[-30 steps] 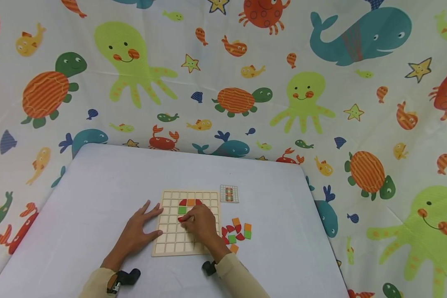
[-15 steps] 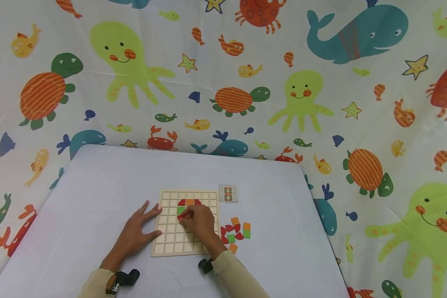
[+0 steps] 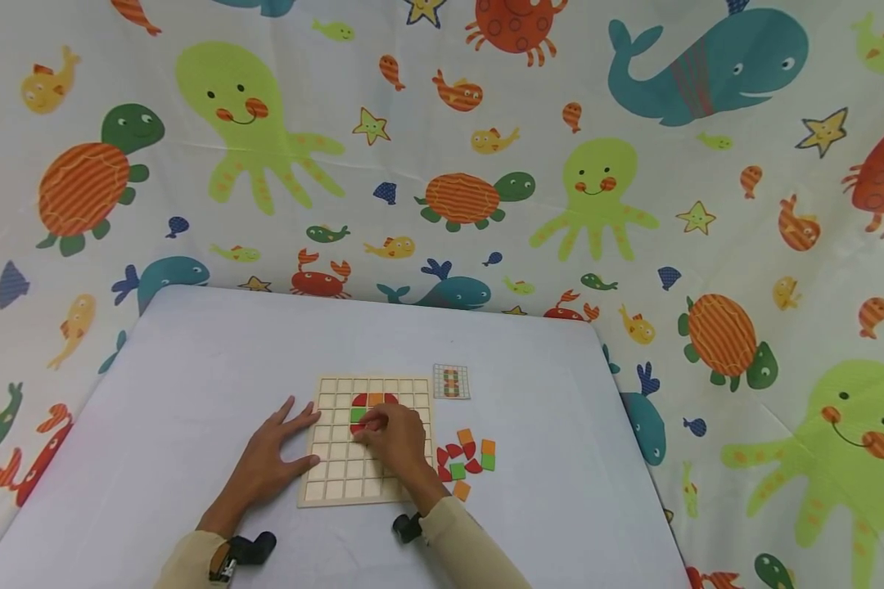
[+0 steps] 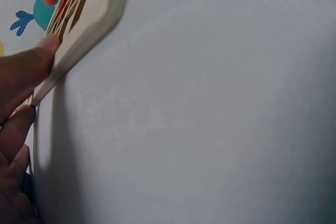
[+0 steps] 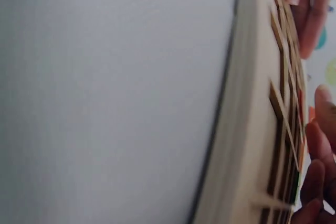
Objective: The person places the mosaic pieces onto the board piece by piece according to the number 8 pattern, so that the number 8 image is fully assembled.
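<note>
A wooden grid board (image 3: 335, 489) lies flat on the white table. Its upper part holds a row of red, orange (image 3: 376, 400) and red pieces, with a green square (image 3: 358, 415) below the left one. Under that green square my right hand (image 3: 398, 442) pinches a red rounded tile (image 3: 356, 429) at its cell, thumb and index finger close together and partly covering it. My left hand (image 3: 268, 450) is spread at the board's left edge, thumb and fingers touching it. The left wrist view shows that thumb (image 4: 39, 61) against the board's side.
Right of the board lie several loose red, green (image 3: 457, 471) and orange (image 3: 465, 436) tiles. A small pattern card (image 3: 451, 382) sits by the board's upper right corner. Behind the table (image 3: 545, 393) hangs a sea-animal printed cloth (image 3: 442, 114).
My right hand has moved slightly up the board, bringing the red tile from tilted between the fingertips down into the cell under the green square. My left hand stays at the edge.
</note>
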A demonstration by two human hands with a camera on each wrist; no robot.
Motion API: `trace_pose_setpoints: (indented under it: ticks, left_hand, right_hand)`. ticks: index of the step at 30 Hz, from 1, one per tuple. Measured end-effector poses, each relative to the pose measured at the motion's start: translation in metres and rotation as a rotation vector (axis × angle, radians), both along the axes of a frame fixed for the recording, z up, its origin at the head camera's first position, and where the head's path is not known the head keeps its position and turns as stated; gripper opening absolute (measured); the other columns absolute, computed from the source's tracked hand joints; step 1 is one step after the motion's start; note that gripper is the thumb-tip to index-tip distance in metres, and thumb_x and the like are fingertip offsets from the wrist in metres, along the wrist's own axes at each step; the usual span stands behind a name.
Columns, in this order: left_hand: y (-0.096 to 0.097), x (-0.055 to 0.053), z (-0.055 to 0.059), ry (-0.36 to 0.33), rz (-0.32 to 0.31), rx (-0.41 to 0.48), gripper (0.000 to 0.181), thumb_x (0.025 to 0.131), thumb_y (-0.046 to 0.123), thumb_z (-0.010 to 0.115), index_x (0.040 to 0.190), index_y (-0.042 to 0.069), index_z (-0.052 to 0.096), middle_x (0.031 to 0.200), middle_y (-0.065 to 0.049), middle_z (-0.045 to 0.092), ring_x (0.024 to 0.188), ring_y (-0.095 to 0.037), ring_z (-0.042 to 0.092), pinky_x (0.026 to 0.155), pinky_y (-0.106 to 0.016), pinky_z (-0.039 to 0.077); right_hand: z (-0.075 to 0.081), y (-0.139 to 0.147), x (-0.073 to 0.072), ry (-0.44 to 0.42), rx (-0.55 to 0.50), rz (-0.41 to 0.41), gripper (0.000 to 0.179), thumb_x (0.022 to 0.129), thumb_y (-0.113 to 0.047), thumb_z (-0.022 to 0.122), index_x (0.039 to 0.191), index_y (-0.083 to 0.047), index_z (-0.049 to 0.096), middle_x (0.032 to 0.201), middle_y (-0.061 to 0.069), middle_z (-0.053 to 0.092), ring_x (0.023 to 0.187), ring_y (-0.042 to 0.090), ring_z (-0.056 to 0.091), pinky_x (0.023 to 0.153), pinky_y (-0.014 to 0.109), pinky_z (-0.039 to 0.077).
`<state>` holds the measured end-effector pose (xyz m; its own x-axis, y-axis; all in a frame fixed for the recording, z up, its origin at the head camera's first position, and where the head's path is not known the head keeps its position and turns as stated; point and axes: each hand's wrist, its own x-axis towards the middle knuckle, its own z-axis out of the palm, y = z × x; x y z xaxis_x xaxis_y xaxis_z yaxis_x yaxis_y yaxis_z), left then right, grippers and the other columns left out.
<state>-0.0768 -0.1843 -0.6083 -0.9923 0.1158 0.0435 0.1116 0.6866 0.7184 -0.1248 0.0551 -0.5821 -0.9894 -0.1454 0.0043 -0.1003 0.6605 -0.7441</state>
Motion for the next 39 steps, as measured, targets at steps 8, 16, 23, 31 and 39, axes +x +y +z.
trace_pose_setpoints:
  ticks: [8, 16, 23, 31, 39]
  left_hand:
    - [0.001, -0.001, 0.000, -0.003, 0.005, 0.004, 0.074, 0.083, 0.025, 0.091, 0.150, 0.013, 0.062, 0.170, -0.027, 0.035, 0.153, -0.060, 0.031, 0.118, -0.080, 0.028]
    - [0.000, -0.002, -0.001, 0.012, -0.003, -0.005, 0.074, 0.083, 0.028, 0.090, 0.150, 0.012, 0.061, 0.168, -0.026, 0.039, 0.152, -0.060, 0.032, 0.117, -0.081, 0.029]
    - [-0.001, -0.004, -0.003, 0.026, -0.007, -0.008, 0.075, 0.083, 0.031, 0.090, 0.149, 0.012, 0.062, 0.166, -0.023, 0.044, 0.153, -0.059, 0.032, 0.117, -0.080, 0.029]
    - [0.000, -0.003, -0.001, 0.019, -0.009, 0.011, 0.075, 0.083, 0.032, 0.090, 0.149, 0.012, 0.062, 0.166, -0.021, 0.045, 0.154, -0.059, 0.031, 0.117, -0.080, 0.028]
    - [-0.001, -0.003, -0.002, 0.014, -0.007, 0.011, 0.075, 0.083, 0.032, 0.090, 0.149, 0.013, 0.062, 0.168, -0.025, 0.039, 0.153, -0.060, 0.032, 0.117, -0.081, 0.028]
  right_hand:
    - [0.004, 0.032, -0.001, -0.025, -0.147, -0.040, 0.014, 0.086, -0.024, 0.090, 0.096, -0.019, 0.083, 0.081, -0.008, 0.075, 0.072, 0.000, 0.060, 0.064, 0.019, 0.051]
    - [0.003, 0.082, -0.005, 0.027, -0.177, -0.095, 0.015, 0.087, -0.021, 0.089, 0.099, -0.016, 0.082, 0.080, -0.003, 0.075, 0.068, 0.005, 0.059, 0.062, 0.022, 0.051]
    - [0.007, 0.122, -0.008, 0.017, -0.149, -0.207, 0.013, 0.088, -0.017, 0.088, 0.099, -0.017, 0.082, 0.080, -0.003, 0.075, 0.069, 0.012, 0.058, 0.059, 0.022, 0.049]
    - [0.007, 0.152, -0.006, -0.076, -0.067, -0.317, 0.016, 0.089, -0.013, 0.085, 0.105, -0.018, 0.082, 0.088, 0.000, 0.073, 0.077, 0.018, 0.059, 0.063, 0.026, 0.051]
    - [0.004, 0.163, -0.007, -0.147, 0.029, -0.272, 0.024, 0.084, -0.016, 0.091, 0.106, -0.019, 0.083, 0.090, -0.001, 0.073, 0.079, 0.018, 0.057, 0.065, 0.027, 0.048]
